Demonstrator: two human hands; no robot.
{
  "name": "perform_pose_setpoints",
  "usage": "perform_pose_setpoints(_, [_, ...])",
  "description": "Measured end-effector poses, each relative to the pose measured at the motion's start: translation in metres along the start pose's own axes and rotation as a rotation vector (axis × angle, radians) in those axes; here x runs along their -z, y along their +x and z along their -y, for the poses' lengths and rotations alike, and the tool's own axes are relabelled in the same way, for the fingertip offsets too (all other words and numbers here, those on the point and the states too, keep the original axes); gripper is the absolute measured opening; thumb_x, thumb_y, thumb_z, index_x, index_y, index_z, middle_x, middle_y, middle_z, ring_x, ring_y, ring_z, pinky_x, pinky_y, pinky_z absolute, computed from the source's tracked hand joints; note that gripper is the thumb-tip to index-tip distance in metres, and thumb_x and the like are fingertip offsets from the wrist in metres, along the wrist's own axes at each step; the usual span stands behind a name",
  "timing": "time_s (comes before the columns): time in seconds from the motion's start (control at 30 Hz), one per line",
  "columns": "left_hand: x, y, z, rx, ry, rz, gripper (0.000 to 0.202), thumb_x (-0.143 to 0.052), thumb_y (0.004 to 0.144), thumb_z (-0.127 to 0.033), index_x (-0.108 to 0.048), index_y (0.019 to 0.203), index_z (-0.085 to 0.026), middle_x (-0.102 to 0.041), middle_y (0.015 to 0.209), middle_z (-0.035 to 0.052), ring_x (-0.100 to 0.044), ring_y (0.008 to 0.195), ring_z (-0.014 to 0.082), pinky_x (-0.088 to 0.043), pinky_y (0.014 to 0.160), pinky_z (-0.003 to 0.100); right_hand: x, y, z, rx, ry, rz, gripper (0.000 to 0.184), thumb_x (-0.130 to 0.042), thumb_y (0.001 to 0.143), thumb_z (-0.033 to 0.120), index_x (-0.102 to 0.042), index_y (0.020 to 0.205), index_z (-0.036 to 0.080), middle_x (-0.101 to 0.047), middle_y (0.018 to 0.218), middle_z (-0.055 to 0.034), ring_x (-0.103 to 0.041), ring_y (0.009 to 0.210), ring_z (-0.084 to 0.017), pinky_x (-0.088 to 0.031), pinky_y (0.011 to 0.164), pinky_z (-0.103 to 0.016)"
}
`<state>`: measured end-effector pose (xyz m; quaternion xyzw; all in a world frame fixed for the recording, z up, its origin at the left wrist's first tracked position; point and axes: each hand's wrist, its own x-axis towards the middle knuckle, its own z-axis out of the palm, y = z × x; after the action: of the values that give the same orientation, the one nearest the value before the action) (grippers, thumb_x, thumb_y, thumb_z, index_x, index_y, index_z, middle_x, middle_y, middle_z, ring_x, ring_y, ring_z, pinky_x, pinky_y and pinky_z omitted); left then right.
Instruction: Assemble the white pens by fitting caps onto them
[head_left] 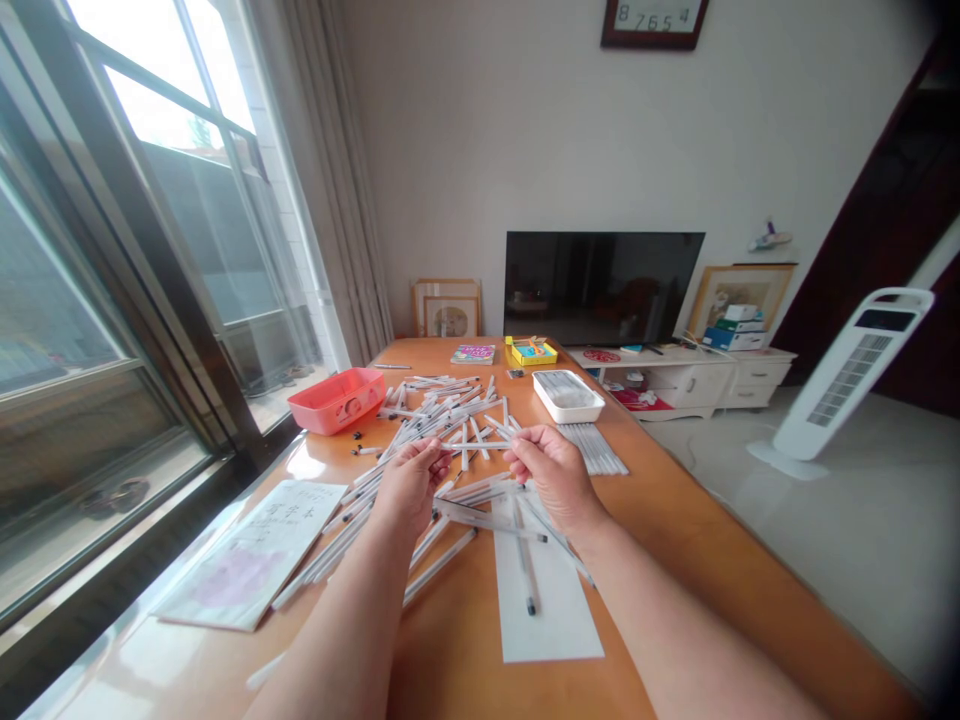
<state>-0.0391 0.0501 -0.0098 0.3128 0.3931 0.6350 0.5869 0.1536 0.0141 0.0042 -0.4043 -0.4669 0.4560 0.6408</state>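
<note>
My left hand [411, 482] and my right hand [551, 468] are both raised a little above the orange table [675, 540], each pinching one end of a thin white pen [478, 446] held level between them. Under and beyond my hands lies a loose heap of several white pens [439, 405]. A single pen [525, 565] rests on a white sheet of paper [547, 600] just below my right wrist.
A pink basin [337, 399] stands at the table's left side. A white tray [568, 395] sits beyond my right hand, with a neat row of pens [596, 447] beside it. A printed sheet [255, 550] lies left. A yellow box [532, 350] and a TV [600, 287] are behind.
</note>
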Motion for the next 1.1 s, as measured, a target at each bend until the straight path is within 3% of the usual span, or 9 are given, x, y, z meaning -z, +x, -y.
perform_pose_setpoints(0.3, [-0.001,-0.002,0.000,-0.057,0.037,0.017,0.025,-0.081,0.070,-0.026,-0.066,0.085,-0.014,-0.064,0.071,0.0009,-0.060,0.063,0.0091,-0.046,0.062,0.020,-0.005,-0.004,-0.002,0.001,-0.189,0.158,0.018,-0.067,0.080,0.034,-0.057,0.082,0.020,-0.062,0.065,0.0019,-0.055,0.056,-0.013,-0.042,0.052,-0.023])
perform_pose_setpoints(0.5, [-0.008,-0.010,-0.002,-0.082,0.108,0.064,0.045,-0.083,0.069,-0.036,-0.072,0.106,-0.013,-0.070,0.084,0.0058,-0.063,0.074,0.0124,-0.047,0.074,0.025,-0.009,-0.012,-0.001,0.103,-0.448,0.289,0.023,-0.063,0.084,0.033,-0.065,0.103,0.020,-0.045,0.054,0.0081,-0.041,0.048,-0.011,-0.032,0.049,-0.023])
perform_pose_setpoints(0.8, [-0.018,-0.021,-0.003,-0.088,0.065,0.063,0.050,-0.083,0.068,-0.039,-0.073,0.110,-0.014,-0.074,0.094,0.0112,-0.069,0.085,0.0199,-0.050,0.083,0.034,-0.014,-0.022,0.009,0.330,-0.783,0.235,0.032,-0.058,0.086,0.026,-0.071,0.116,0.026,-0.073,0.080,-0.0026,-0.065,0.070,-0.018,-0.047,0.066,-0.027])
perform_pose_setpoints(1.1, [-0.028,-0.029,-0.001,-0.094,-0.030,0.042,0.046,-0.080,0.074,-0.033,-0.069,0.113,-0.013,-0.075,0.093,0.0122,-0.072,0.090,0.0234,-0.052,0.090,0.039,-0.018,-0.027,0.011,0.428,-0.912,0.172,0.034,-0.058,0.085,0.025,-0.071,0.116,0.028,-0.077,0.091,-0.0037,-0.072,0.082,-0.022,-0.050,0.075,-0.030])
